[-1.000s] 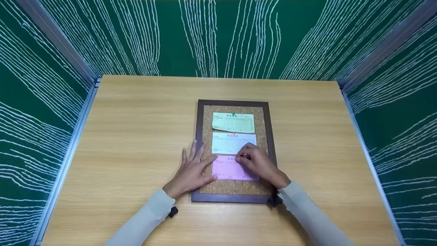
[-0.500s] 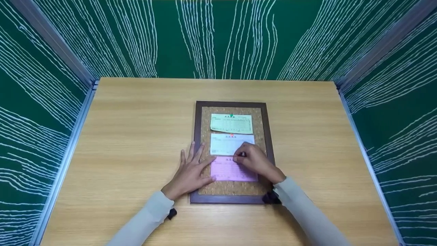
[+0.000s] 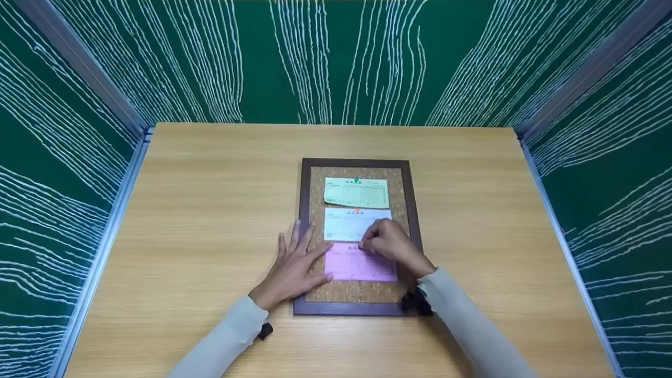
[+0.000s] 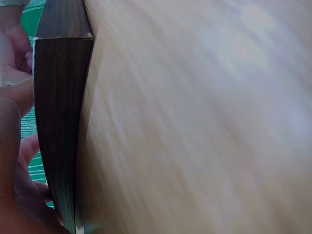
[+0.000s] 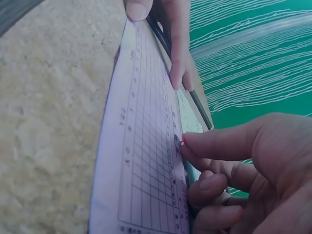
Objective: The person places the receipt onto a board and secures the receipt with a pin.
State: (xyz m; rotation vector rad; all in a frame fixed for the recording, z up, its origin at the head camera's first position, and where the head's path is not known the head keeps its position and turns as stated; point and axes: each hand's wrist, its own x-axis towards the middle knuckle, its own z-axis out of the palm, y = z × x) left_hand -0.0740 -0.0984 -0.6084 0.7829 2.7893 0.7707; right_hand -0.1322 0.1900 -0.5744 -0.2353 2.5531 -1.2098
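A dark-framed cork board (image 3: pixel 357 292) lies on the table, with a pink printed slip (image 3: pixel 362 265) on its lower part. My right hand (image 3: pixel 391 242) pinches a small pushpin (image 5: pixel 184 139) between thumb and forefinger at the slip's top edge; just a bit of its red shows in the right wrist view. The other fingers of that hand are curled in. My left hand (image 3: pixel 292 269) lies spread over the board's left side, index fingertip and thumb tip on the slip's left edge. In the left wrist view, that hand is beside the dark frame (image 4: pixel 58 112).
Above the pink slip are a white slip (image 3: pixel 341 227) with a red pushpin (image 3: pixel 357 210) and a green slip (image 3: pixel 357 194) with a green pushpin (image 3: pixel 356 180). The wooden table (image 3: pixel 210 184) extends around the board. Green panels with white wavy lines (image 3: pixel 262 63) stand at the back and sides.
The right hand's fingertips have shifted slightly left along the pink slip's top edge, and the gap seen between the fingers has closed. The left hand keeps its place on the board.
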